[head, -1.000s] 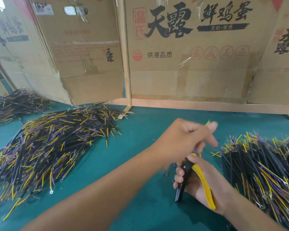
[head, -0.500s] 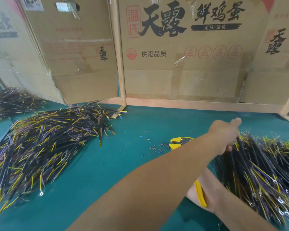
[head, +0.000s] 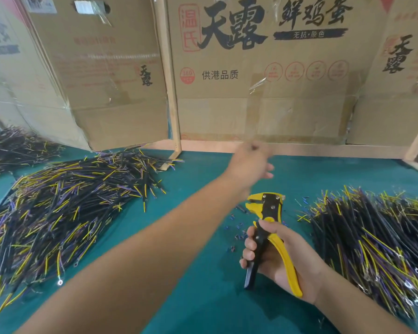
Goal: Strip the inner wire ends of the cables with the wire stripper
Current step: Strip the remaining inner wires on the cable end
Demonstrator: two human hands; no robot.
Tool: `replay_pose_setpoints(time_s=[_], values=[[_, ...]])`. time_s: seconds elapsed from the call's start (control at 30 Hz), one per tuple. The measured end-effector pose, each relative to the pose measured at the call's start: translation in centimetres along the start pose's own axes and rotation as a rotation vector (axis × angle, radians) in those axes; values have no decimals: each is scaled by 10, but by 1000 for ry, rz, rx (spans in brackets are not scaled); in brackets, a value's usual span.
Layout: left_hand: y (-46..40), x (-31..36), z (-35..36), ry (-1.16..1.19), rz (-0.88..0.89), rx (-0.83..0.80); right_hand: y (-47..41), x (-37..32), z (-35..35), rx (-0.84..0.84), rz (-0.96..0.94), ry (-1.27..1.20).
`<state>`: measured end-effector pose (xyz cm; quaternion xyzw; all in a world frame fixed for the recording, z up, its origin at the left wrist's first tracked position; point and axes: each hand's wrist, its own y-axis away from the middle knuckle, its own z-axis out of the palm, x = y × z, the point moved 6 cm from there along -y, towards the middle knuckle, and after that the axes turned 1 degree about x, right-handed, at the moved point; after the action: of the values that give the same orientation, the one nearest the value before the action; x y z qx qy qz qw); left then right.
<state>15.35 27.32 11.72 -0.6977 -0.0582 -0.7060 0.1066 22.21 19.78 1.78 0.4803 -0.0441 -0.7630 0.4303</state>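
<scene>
Swinging back from the right-hand cable pile (head: 372,239), the left hand (head: 249,162) now hangs blurred above the bench's (head: 203,297) far edge; whether it pinches anything I cannot tell. Another cable heap (head: 58,208) fills the left side. Mid-bench, the right hand (head: 275,259) grips the yellow wire stripper (head: 267,233), handles apart.

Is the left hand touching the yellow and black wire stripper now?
Apart. In the head view the blurred left hand hangs over the green table, beyond the yellow and black wire stripper; green surface shows between them.
</scene>
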Motion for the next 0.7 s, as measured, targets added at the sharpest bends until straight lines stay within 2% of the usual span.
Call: replay_pose_setpoints(time_s=[0.03, 0.07, 0.13, 0.2, 0.27, 0.33, 0.4, 0.5, 0.7], values=[[-2, 6, -22, 16, 29, 39, 8, 9, -13, -179, -197, -59], [-5, 11, -45, -1, 60, 69, 6, 11, -21, -168, -215, -128], [-12, 16, -89, -184, 110, 104, 7, 10, -24, -166, -187, -91], [-20, 9, -136, -575, 78, 119, 0, 15, -22, -183, -219, -83], [-24, -11, -189, -977, -71, 162, -1, 15, -24, -204, -210, -65], [-22, -34, -235, -1242, -214, 232, -3, 18, -23, -217, -203, -62], [-18, -55, -261, -1354, -266, 304, -7, 21, -22, -219, -191, -66], [-13, -75, -266, -1480, -252, 363, -7, 21, -20, -238, -181, -50], [-20, -83, -253, -1682, -272, 315, 1, 18, -18, -230, -189, -34]])
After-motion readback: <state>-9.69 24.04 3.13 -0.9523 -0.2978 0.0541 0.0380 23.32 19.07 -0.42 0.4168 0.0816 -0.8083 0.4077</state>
